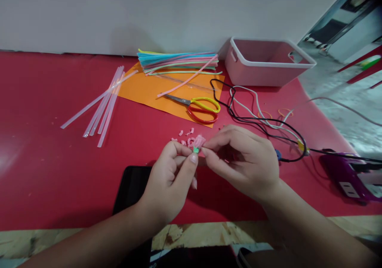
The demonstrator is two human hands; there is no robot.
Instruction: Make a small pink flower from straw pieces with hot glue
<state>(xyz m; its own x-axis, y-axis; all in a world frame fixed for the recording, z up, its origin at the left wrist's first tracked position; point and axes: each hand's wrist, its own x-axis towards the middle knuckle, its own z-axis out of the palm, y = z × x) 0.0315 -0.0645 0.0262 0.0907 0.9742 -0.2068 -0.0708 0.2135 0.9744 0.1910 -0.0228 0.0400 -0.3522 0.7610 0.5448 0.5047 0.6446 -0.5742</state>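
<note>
Between my hands is a small pink pipe-cleaner flower (199, 141) with a green base. My left hand (174, 174) pinches it by the green base between thumb and fingers. The thumb and forefinger of my right hand (243, 156) are closed at the flower's right side, by its pink petals; whether they grip a petal or only touch it is hard to make out. Several short curled pink pieces (190, 141) lie on the red table just behind the flower. Scissors (203, 109) with one yellow and one red handle rest farther back, on an orange sheet (134, 87).
A bundle of coloured pipe cleaners (179, 62) lies at the back beside a pink bin (256, 69). Translucent glue sticks (106, 105) are at left. Black and white cables (256, 119) cross the right side toward a purple device (349, 176). A black phone (131, 186) lies near my left wrist.
</note>
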